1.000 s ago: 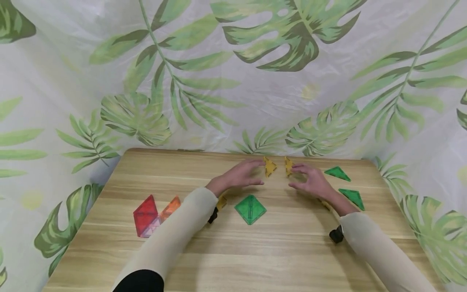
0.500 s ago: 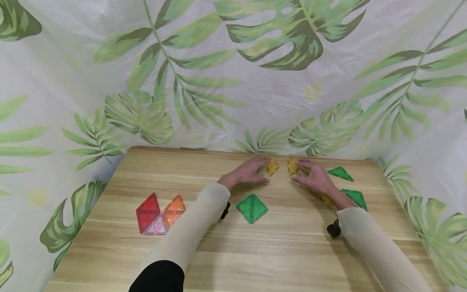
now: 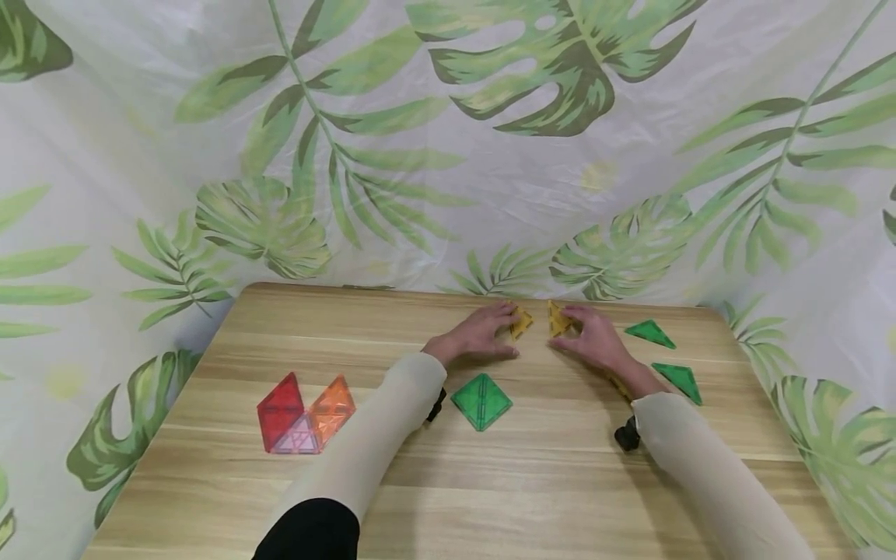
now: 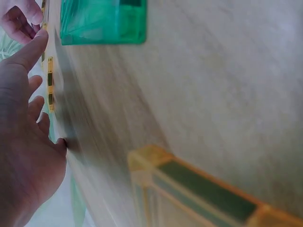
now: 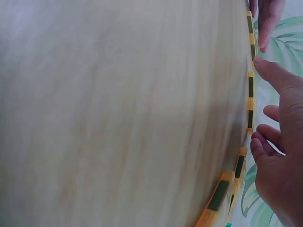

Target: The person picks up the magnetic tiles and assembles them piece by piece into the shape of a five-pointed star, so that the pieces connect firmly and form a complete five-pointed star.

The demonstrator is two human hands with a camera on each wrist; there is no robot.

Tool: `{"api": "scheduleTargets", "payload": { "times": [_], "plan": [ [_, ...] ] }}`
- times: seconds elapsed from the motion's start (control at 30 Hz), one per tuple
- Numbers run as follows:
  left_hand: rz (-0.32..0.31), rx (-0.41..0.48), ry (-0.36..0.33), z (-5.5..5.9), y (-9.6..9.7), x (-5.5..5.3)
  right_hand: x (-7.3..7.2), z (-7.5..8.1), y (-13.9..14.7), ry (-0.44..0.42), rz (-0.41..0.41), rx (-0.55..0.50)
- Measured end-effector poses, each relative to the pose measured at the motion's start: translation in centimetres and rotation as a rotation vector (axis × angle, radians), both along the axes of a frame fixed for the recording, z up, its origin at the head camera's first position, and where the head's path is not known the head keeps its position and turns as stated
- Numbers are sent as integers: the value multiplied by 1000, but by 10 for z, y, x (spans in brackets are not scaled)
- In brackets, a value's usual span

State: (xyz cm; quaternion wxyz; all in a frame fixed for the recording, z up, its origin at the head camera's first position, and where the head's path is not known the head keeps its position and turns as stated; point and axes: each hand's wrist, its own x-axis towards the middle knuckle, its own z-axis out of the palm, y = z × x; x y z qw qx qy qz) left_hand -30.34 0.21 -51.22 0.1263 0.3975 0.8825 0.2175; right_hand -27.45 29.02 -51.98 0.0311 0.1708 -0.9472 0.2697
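Note:
Two small yellow triangular magnetic tiles lie flat near the table's far edge. My left hand reaches to the left yellow tile; its fingertips overlap that tile, and the thumb stays apart, nearer me. At the right yellow tile, my right hand has its fingertips on the right side and its thumb by the near corner. A narrow gap separates these tiles. Another yellow tile stands large beneath the left wrist in its view. One more yellow tile is mostly hidden under the right forearm.
Two green triangles form a diamond at the middle. Right of the hands lie an upper green triangle and a lower green triangle. Red tiles, a pale pink tile and orange tiles form a group on the left.
My left hand has moved right, its fingertips now over the left yellow tile. The right hand has shifted left, closer around the right yellow tile.

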Motion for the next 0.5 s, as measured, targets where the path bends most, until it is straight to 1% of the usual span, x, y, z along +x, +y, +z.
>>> {"api": "scheduleTargets", "payload": {
  "times": [0.1, 0.3, 0.5],
  "plan": [
    [-3, -31, 4, 1, -2, 1, -2, -1, -3, -10, 0, 3],
    [23, -57, 22, 4, -9, 6, -2, -2, -6, -6, 6, -15],
    [18, -38, 102, 7, -15, 8, -3, -4, -7, 12, 8, -35]
  ]
}}
